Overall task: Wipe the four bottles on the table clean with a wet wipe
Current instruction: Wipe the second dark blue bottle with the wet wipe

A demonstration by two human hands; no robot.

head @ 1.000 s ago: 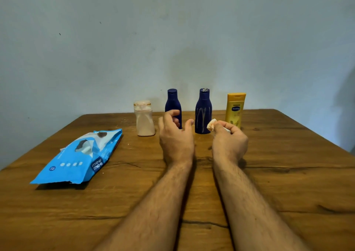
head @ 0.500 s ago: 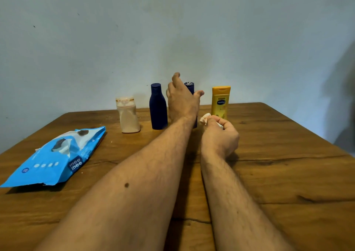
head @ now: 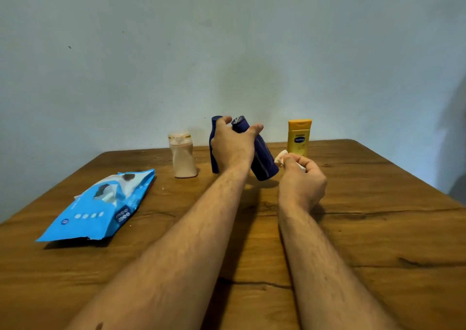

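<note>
- 2 dark blue bottles
- 1 yellow bottle
- 1 beige bottle
- 1 blue wipes pack
- 1 wet wipe
- 1 bench

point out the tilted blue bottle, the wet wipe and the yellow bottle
tilted blue bottle (head: pixel 264 160): head view, on its lower body, right of the left hand
wet wipe (head: pixel 280 157): head view, on the white wad above the right hand's fingers
yellow bottle (head: pixel 298 140): head view, on its front label
</note>
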